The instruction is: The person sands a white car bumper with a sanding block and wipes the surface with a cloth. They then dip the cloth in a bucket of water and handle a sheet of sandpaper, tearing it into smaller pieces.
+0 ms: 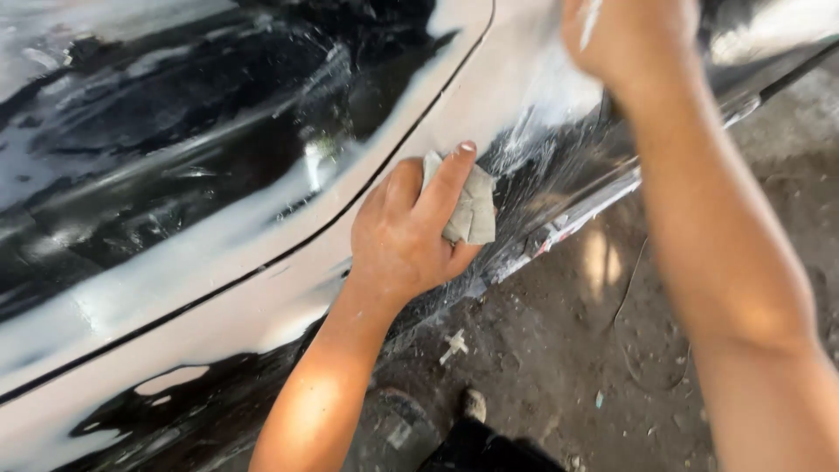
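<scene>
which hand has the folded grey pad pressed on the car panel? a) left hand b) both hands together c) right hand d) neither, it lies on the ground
a: the left hand grips the folded grey pad against the pale sanded patch of the car panel, while the right hand rests higher up on the panel without touching the pad.

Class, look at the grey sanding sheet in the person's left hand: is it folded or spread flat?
Folded. The sanding sheet shows doubled layers and a crease, pinched under the left hand against the car panel.
</scene>
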